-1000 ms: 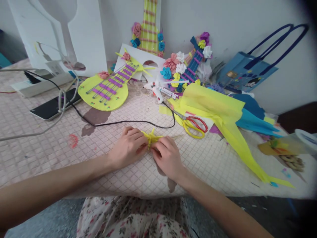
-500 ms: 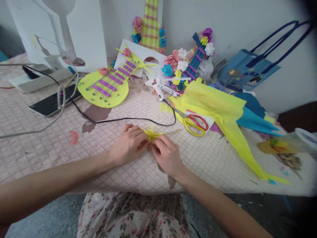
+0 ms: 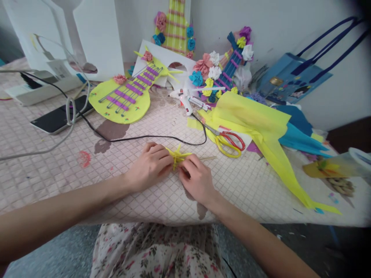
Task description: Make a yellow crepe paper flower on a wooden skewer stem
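Note:
Close to the table's front, both hands meet at a small yellow crepe paper piece [image 3: 178, 155] with pointed strips sticking out. My left hand [image 3: 153, 164] is closed on its left end, fingers curled and partly hidden. Thumb and fingers of my right hand [image 3: 197, 178] pinch its right side. A thin stick [image 3: 209, 157] pokes out to the right past my right fingers. Beyond lie scissors [image 3: 230, 144] with red and yellow handles, a white glue gun [image 3: 185, 102] and yellow crepe paper [image 3: 252, 116].
A yellow paper guitar [image 3: 127, 96] lies at the back left, beside a phone [image 3: 58, 116] and a power strip [image 3: 43, 90]. The glue gun's black cord [image 3: 145, 136] crosses the table. On the right are a blue bag [image 3: 292, 79] and a tilted plastic cup [image 3: 339, 164].
Both hands stay nearly in place on the yellow piece. Its pointed strips look a little more spread, and the stick's tip has shifted slightly right. The camera view has moved slightly.

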### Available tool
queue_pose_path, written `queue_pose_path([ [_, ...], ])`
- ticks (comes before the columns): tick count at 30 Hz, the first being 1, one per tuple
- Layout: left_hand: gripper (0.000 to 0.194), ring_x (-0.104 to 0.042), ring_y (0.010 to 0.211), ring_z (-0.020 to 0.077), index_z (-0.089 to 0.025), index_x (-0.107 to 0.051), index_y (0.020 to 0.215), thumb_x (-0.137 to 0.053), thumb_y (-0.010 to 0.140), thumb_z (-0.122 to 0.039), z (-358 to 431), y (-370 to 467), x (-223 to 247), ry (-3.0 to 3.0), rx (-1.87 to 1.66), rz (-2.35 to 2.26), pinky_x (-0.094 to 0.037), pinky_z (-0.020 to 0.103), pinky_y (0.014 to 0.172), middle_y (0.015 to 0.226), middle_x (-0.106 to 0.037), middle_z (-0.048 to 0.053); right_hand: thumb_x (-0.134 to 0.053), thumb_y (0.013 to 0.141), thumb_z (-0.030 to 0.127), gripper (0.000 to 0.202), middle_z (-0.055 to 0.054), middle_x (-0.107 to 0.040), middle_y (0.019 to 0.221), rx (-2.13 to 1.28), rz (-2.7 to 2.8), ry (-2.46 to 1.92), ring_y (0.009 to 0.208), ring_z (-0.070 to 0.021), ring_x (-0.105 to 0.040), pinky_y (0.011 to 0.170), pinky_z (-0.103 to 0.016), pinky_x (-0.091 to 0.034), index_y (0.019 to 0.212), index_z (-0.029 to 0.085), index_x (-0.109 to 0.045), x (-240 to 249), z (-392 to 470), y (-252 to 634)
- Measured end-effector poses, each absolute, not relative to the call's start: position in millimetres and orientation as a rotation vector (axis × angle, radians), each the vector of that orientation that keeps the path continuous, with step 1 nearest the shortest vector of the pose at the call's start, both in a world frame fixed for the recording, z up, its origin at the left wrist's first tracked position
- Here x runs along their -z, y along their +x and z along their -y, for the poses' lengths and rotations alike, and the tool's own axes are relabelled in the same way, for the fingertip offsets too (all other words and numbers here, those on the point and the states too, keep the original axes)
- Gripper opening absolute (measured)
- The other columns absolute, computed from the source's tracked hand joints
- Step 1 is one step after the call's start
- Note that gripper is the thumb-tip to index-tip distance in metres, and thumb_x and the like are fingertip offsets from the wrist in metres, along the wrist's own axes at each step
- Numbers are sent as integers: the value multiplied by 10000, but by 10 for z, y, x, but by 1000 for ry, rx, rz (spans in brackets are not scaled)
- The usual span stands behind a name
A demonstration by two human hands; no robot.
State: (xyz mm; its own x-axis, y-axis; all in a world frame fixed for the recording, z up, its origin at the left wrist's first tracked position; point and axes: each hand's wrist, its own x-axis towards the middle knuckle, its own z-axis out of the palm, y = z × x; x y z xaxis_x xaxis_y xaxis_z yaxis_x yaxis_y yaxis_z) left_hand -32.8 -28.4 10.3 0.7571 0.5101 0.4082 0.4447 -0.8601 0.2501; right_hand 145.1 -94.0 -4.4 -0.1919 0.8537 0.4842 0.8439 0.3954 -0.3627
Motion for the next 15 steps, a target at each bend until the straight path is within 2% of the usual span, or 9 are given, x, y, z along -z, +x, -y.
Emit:
queue_pose_path([
  [4,97,-518,827,171,-185,-586,808,-508,862,-166,300,-332,-121,2777,-718,-775,-361,367,831,787,-606,13,-545,812,142,87,-72,-565,902,10,2001,-1374,877,-198,-541,733,-328,-487,875,189,-583,32,936,1454],
  [7,98,-512,842,173,-178,-572,811,-495,871,-166,314,-345,-137,2772,-671,-792,-360,372,844,802,-596,13,-539,819,130,120,-77,-595,946,13,2052,-1363,911,-223,-506,797,-397,-463,910,198,-579,19,916,1442],
  [15,142,-510,874,188,-170,-578,823,-466,904,-206,307,-371,-79,2825,-670,-751,-353,404,866,825,-601,21,-516,856,180,66,-63,-593,852,47,2161,-1475,897,-231,-467,771,-396,-412,818,190,-569,18,907,1420],
])
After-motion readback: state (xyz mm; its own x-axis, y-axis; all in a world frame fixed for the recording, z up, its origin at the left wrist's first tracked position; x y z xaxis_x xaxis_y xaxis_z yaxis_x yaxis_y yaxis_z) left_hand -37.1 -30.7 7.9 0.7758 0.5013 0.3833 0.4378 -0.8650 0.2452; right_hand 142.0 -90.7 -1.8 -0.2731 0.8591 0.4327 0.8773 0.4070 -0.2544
